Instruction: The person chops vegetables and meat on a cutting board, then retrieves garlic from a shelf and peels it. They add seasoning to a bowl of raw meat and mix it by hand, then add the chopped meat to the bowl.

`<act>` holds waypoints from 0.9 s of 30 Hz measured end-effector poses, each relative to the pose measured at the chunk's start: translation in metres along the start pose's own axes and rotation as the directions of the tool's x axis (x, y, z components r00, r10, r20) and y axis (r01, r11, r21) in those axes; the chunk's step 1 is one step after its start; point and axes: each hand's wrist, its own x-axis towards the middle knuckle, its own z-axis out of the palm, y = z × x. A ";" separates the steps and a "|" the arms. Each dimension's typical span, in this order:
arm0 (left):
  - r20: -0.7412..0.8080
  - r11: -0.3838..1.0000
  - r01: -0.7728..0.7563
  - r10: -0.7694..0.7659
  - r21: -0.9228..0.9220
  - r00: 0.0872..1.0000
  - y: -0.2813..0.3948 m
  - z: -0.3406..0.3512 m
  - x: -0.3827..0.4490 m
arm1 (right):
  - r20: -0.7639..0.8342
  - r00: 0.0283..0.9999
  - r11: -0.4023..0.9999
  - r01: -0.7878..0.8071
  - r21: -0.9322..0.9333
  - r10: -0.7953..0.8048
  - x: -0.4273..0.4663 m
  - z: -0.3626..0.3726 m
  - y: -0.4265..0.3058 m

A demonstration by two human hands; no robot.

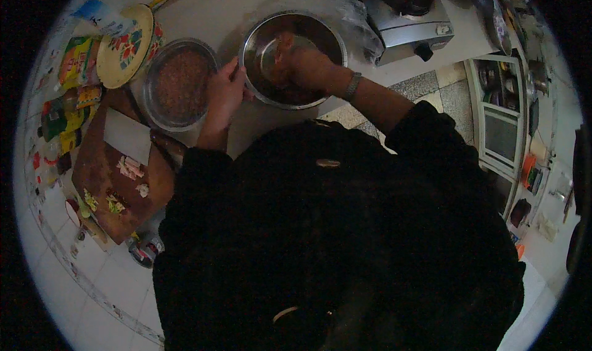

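A round stainless steel bowl stands on the counter in front of me. My left hand grips its left rim with the thumb over the edge. Inside the bowl is my right hand, with a bracelet or watch band at the wrist. Its fingers are down among wet, reddish food, perhaps raw meat; dim light hides whether they hold a piece. Beside my left hand sits a clear round dish of reddish-brown, grainy food.
At left, a wooden cutting board bears a cleaver, pale pink pieces, and chopped greens. A floral plate and seasoning packets lie beyond. A gas stove and crumpled plastic are at upper right.
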 end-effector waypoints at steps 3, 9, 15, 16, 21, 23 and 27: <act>0.009 0.997 -0.025 0.026 -0.078 1.000 -0.012 0.001 0.004 | -0.091 0.995 0.999 -0.037 0.032 0.040 0.007 -0.019 0.001; 0.009 0.993 0.014 -0.013 -0.119 1.000 -0.023 0.004 0.013 | -0.128 0.984 0.985 -0.140 -0.102 0.127 0.025 -0.026 -0.013; -0.031 0.999 0.008 -0.009 -0.035 0.999 -0.016 0.003 0.012 | 0.187 0.981 0.996 0.070 -0.055 -0.059 0.009 0.001 -0.042; -0.030 1.000 -0.012 0.011 -0.018 0.999 -0.019 0.001 0.013 | 0.303 0.949 0.993 0.104 -0.051 -0.084 0.005 -0.016 -0.045; -0.022 0.999 -0.051 0.052 0.018 0.998 -0.018 0.004 0.012 | 0.214 0.971 0.981 0.141 -0.130 -0.111 -0.011 -0.047 -0.001; -0.017 0.998 -0.056 0.056 0.028 0.998 -0.013 0.003 0.010 | -0.019 0.940 0.926 0.333 -0.178 -0.342 -0.008 -0.037 0.036; -0.029 0.996 -0.081 0.080 -0.037 0.996 -0.019 0.004 0.008 | 0.239 0.970 0.977 0.097 -0.191 -0.049 -0.021 -0.046 -0.006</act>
